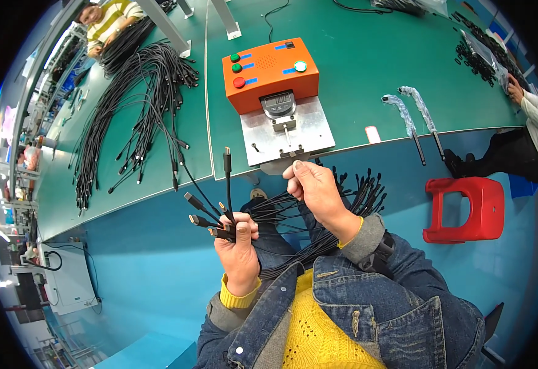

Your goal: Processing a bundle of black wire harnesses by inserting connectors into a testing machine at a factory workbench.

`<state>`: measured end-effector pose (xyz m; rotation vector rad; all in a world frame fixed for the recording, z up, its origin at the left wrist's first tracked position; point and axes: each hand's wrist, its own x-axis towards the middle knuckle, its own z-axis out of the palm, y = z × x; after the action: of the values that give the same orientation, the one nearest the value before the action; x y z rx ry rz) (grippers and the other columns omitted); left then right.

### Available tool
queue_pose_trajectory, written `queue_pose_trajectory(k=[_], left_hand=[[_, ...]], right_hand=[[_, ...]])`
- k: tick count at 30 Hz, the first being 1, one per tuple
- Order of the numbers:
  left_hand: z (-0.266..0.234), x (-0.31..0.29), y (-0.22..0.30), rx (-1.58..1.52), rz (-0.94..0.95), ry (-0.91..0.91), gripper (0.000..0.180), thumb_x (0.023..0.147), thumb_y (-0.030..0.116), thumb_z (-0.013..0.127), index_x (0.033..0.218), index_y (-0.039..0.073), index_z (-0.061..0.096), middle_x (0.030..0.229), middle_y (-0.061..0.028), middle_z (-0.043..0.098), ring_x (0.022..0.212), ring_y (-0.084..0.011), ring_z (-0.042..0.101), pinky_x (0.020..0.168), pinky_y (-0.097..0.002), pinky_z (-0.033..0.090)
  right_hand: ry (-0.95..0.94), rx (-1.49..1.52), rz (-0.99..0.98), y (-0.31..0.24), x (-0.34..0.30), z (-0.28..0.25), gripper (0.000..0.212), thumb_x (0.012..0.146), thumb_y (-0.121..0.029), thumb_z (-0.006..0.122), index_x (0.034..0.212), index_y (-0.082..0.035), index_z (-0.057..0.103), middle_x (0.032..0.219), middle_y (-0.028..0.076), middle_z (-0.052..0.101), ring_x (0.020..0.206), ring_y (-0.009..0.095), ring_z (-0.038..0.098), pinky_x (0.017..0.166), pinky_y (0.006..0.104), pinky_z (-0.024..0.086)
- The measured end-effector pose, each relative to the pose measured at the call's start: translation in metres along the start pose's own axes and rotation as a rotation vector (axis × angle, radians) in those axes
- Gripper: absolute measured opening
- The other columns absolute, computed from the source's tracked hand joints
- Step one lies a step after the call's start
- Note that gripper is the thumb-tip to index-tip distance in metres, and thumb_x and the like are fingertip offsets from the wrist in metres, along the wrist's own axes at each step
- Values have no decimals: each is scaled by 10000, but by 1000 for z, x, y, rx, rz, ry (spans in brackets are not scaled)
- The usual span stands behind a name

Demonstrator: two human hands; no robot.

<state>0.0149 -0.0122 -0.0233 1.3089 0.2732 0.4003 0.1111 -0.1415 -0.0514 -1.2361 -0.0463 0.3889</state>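
A: How is the scene lit?

B: It is lit brightly and evenly from overhead. Only soft, faint shadows are seen under the orange tester box [272, 72], and a mild sheen is noticed on the green table [367, 67].

A: Is anything distorted?

B: Straight edges are bent toward the rim, a black vignette is left around the picture, and blown-out glare is seen at the far left. The centre is kept sharp.

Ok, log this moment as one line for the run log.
left hand: grips bundle of black cables, plug ends up | right hand: pinches cable strands near metal plate | orange tester box on green table
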Motion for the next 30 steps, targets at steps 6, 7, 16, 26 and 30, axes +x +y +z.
queue_pose_trajectory(k=[6,7,16,26,30], left_hand=[[-1,-1,-1,-11,-19,-9,185,837,216,530,850,33,501,686,-21,483,595,-78,427,544,-192,357],[-2,-1,-1,-13,-18,-14,185,836,215,533,850,33,501,687,-21,484,594,-78,428,545,-191,358],[0,-3,0,-14,-23,-15,186,832,214,541,840,36,488,702,-21,488,612,-79,438,557,-189,365],[-2,-4,-3,-33,-19,-29,195,814,193,569,882,26,495,777,-43,540,659,-87,481,594,-197,399],[-1,-5,-2,-43,-14,-11,174,810,160,573,888,19,506,776,-41,549,667,-86,487,603,-199,404]], right_hand=[[52,119,18,5,-1,10,340,899,-283,377,813,5,536,627,61,567,545,81,496,524,198,416],[63,126,15,5,-1,12,343,899,-286,375,820,10,530,638,75,575,554,91,509,532,203,425],[49,103,25,-6,4,13,356,895,-292,370,839,28,513,685,124,603,586,126,554,566,225,456],[33,89,43,-11,5,11,356,893,-288,370,841,32,517,687,123,604,573,130,553,568,234,458],[30,96,48,-11,4,11,357,894,-286,366,849,33,519,689,122,604,575,131,552,568,235,457]])
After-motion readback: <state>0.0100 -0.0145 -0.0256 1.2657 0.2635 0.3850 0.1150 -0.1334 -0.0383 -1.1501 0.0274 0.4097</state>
